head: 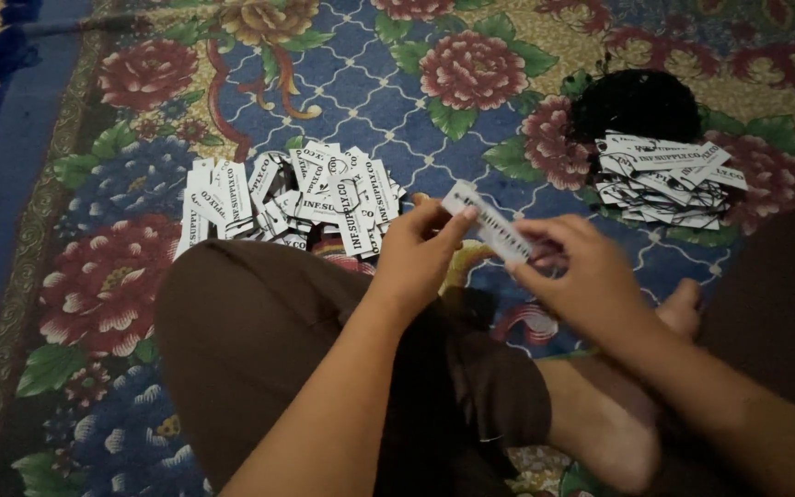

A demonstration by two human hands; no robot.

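My left hand (420, 248) and my right hand (577, 267) together hold a small white paper tag (488, 224) with black print, one hand at each end, above my crossed legs. The left fingers pinch its upper left end. The right fingers grip the lower right end. A loose heap of similar white tags (292, 202) lies on the carpet just beyond my left knee. A second, stacked pile of tags (664, 179) lies to the right, in front of a bundle of black strings (635, 103).
I sit cross-legged in brown trousers (259, 340) with a bare foot (600, 414) showing, on a floral carpet (370, 83) in blue, red and green. The carpet's dark blue border (2, 212) runs along the left side.
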